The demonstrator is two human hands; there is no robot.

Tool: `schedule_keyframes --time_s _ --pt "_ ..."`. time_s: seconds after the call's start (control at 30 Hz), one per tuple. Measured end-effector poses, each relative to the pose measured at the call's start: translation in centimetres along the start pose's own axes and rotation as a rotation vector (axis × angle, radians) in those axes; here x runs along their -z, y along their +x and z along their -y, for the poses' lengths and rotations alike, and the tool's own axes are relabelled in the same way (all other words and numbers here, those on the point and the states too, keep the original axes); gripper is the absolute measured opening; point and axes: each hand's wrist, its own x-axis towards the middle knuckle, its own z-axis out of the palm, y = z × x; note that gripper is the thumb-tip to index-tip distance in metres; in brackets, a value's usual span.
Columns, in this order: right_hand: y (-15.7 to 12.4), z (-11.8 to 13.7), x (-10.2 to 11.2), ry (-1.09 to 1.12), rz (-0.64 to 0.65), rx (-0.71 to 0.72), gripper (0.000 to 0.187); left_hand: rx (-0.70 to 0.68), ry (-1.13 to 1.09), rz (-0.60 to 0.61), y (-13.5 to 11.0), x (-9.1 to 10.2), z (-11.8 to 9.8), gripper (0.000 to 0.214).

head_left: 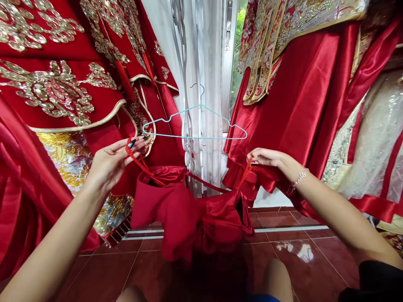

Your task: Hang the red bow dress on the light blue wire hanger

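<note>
My left hand (113, 163) pinches a thin red satin strap (136, 159) between its fingers, just below the left end of a light blue wire coat hanger (195, 137). My right hand (267, 158) holds a second red strap (245, 174) near the hanger's right end. Both straps run down to a bunched red satin garment (189, 220), which hangs slack between my hands. The hanger hangs by its hook, apart from my hands and the garment.
Red and gold embroidered garments (53, 92) hang on the left, with more red satin robes (302, 109) on the right. Behind the hanger are a white curtain (210, 54) and a window. Below lies a glossy red tile floor (299, 256), with my knees (277, 281) at the bottom edge.
</note>
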Motion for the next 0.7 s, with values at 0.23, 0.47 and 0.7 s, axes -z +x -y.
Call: schedule_keyframes --time_s 0.23,0.47,0.7 --pt "-0.7 0.3 -0.1 0.418 -0.116 -0.082 0.019 -0.063 -0.004 -0.071 2.2 1.7 0.7 0.035" --pt "2.4 -1.9 -1.2 0.242 -0.711 0.303 0.045 -0.067 0.007 -0.099 4.0 0.7 0.9 0.038" --pt "6.4 -3.3 0.9 0.069 -0.668 0.353 0.042 -0.021 0.063 -0.109 5.8 -1.9 0.6 0.036"
